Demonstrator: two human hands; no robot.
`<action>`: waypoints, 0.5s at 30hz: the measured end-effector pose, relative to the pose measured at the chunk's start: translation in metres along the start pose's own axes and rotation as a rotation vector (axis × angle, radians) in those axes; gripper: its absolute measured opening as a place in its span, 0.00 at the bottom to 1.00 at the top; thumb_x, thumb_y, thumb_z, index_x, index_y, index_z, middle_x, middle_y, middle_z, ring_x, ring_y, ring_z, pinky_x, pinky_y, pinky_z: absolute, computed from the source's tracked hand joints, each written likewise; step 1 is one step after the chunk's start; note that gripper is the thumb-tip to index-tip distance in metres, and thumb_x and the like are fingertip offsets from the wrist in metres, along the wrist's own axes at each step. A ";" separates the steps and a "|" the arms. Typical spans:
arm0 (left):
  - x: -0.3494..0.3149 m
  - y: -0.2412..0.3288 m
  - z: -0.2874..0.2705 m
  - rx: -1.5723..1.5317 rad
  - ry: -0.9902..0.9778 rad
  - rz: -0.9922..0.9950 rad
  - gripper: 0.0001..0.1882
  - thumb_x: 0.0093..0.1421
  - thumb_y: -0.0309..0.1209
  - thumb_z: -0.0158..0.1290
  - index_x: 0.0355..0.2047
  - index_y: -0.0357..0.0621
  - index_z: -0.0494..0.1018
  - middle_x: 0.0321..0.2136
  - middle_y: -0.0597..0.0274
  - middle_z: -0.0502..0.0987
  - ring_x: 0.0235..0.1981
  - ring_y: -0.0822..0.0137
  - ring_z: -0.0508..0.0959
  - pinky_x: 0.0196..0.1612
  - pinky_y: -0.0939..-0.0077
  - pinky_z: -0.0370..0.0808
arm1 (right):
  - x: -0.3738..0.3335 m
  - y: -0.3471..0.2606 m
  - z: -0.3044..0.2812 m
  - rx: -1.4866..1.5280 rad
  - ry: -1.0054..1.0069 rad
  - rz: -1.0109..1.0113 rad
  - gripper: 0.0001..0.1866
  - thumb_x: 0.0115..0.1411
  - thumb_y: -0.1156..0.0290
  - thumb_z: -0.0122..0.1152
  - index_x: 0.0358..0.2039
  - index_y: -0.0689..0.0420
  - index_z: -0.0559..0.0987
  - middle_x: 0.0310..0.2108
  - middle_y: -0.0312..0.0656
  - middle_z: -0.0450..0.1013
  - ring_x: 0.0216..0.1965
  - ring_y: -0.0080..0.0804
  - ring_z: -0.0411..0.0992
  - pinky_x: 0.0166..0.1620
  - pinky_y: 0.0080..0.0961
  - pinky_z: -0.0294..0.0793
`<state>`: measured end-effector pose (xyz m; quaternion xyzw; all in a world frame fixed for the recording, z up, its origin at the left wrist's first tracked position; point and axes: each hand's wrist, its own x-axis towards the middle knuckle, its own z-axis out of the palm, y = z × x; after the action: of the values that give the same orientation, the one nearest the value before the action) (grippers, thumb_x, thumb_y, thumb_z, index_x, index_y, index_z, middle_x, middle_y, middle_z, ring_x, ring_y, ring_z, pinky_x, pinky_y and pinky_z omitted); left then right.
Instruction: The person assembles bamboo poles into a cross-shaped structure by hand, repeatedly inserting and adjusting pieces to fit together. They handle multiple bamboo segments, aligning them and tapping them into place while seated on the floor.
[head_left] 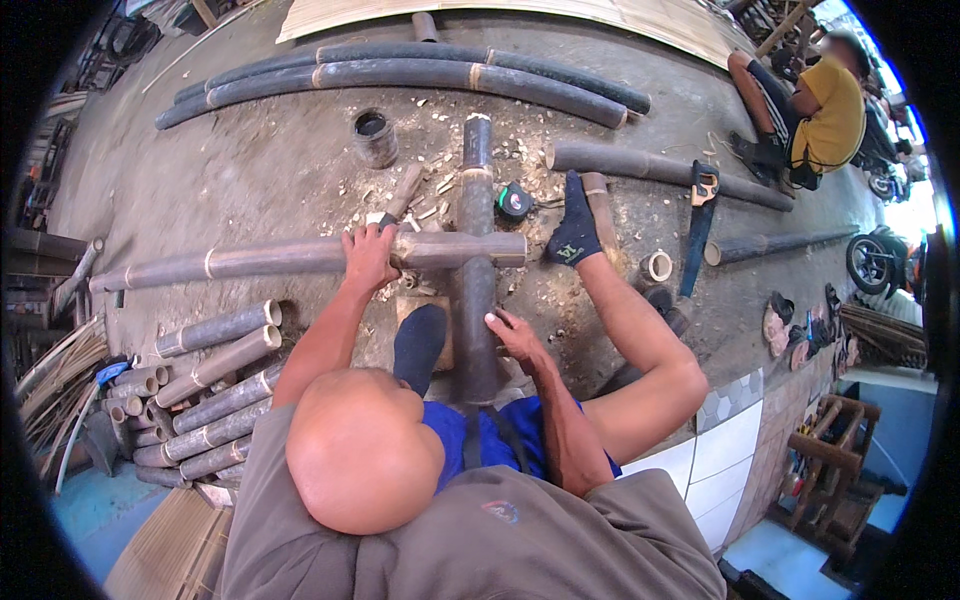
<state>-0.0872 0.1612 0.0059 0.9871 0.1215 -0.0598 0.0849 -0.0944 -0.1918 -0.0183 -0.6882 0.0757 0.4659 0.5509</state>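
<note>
Far L, short grey-brown bamboo tubes with pale cut ends [205, 380] lie stacked on the floor, prob. to stay out of your way. The long grey-brown jointed bamboo pole [265, 258] runs in from the L; your left grip [370, 258] grasps it from above, just short of the crossing, likely to steady it there. It crosses the shorter dark-grey bamboo length [476, 205], whose near end sits b/w your legs, seemingly for bracing; can't tell if they're notched tog. or only stacked. Your right grip [518, 340] touches that length's R flank w/ fingertips; can't tell if it wraps round. The black-and-green tape measure [514, 202] lies just R of it, prob. for quick reach. Further R, the black-bladed, orange-handled handsaw [703, 215] rests against another pole [640, 163], handle up, prob. for easy pickup.
</note>
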 end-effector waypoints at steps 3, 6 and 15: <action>0.003 0.002 0.000 -0.002 0.002 0.013 0.48 0.37 0.37 0.77 0.62 0.55 0.71 0.55 0.51 0.74 0.62 0.44 0.71 0.69 0.28 0.57 | 0.006 0.004 -0.001 0.001 -0.003 -0.053 0.47 0.66 0.39 0.65 0.75 0.59 0.66 0.60 0.53 0.75 0.53 0.40 0.75 0.51 0.38 0.78; 0.001 0.000 -0.001 0.014 -0.003 0.012 0.48 0.37 0.37 0.76 0.62 0.55 0.71 0.55 0.51 0.73 0.62 0.43 0.71 0.68 0.28 0.58 | -0.002 -0.003 0.003 0.040 0.008 -0.013 0.46 0.66 0.39 0.65 0.74 0.59 0.67 0.59 0.51 0.76 0.52 0.39 0.75 0.50 0.37 0.78; 0.000 -0.003 0.000 -0.023 0.001 0.007 0.47 0.37 0.36 0.74 0.62 0.55 0.71 0.55 0.50 0.74 0.61 0.42 0.72 0.69 0.28 0.57 | -0.010 -0.013 0.006 0.022 0.004 -0.015 0.44 0.67 0.41 0.65 0.73 0.58 0.69 0.57 0.48 0.78 0.51 0.37 0.76 0.50 0.36 0.77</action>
<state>-0.0879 0.1639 0.0054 0.9865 0.1189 -0.0575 0.0965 -0.0954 -0.1861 -0.0020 -0.6836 0.0770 0.4596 0.5617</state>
